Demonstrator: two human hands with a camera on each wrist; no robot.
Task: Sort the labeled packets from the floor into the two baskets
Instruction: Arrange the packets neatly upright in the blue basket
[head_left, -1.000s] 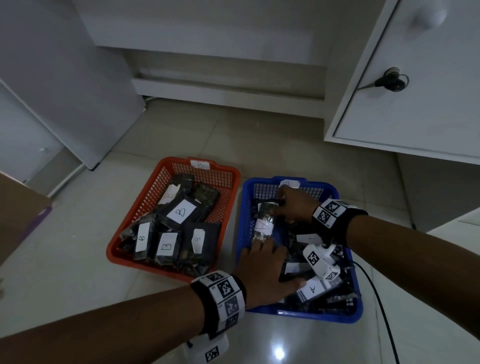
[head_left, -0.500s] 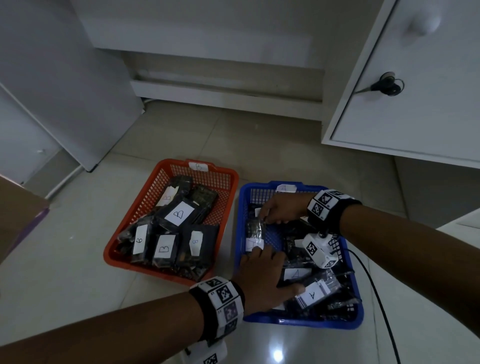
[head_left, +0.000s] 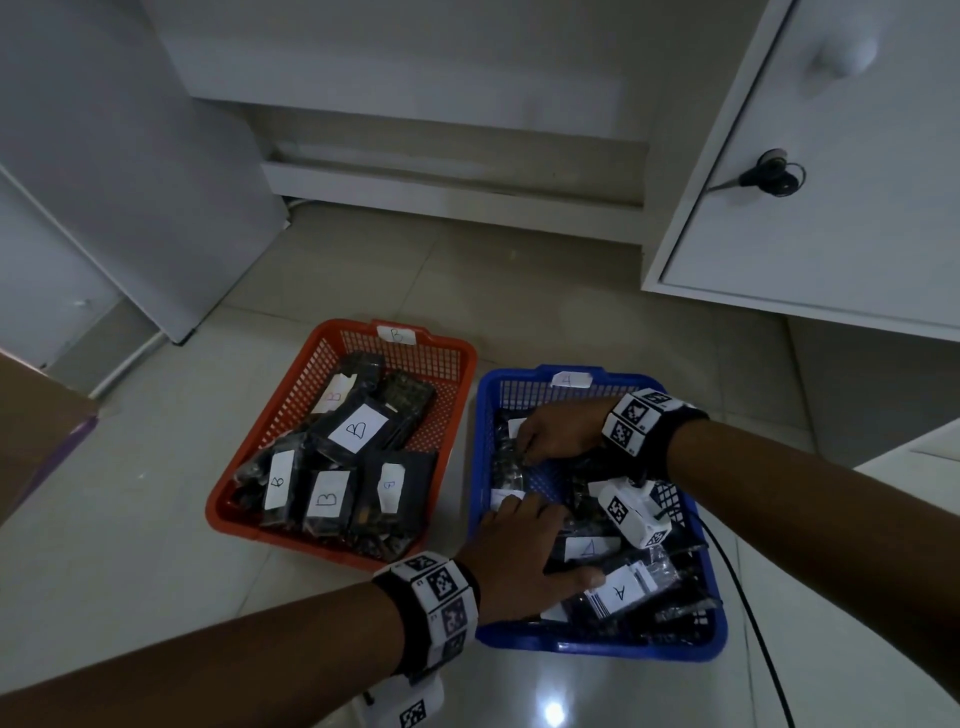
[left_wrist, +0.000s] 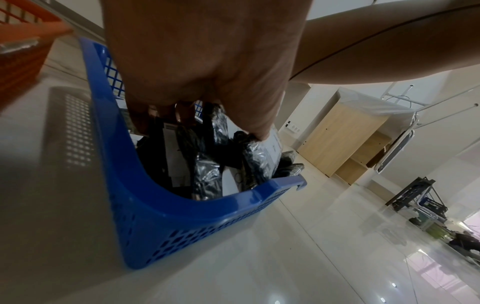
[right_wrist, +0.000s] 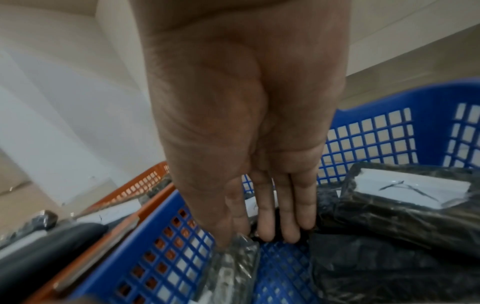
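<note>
Both hands work in the blue basket (head_left: 597, 647): left hand (head_left: 519, 558) flat on packets (head_left: 621, 592), right hand (head_left: 558, 434) straight-fingered, touching a packet (right_wrist: 233, 265). Risk: pressing may crush packets or tip the light basket.

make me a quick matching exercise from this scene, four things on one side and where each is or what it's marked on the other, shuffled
Things:
1. orange basket
2. blue basket
3. left hand
4. right hand

Descriptions:
a. tagged A on its far rim
b. at the far end of the blue basket
c. holds packets marked B
d. on packets at the near end of the blue basket

Pairs: 1-c, 2-a, 3-d, 4-b
</note>
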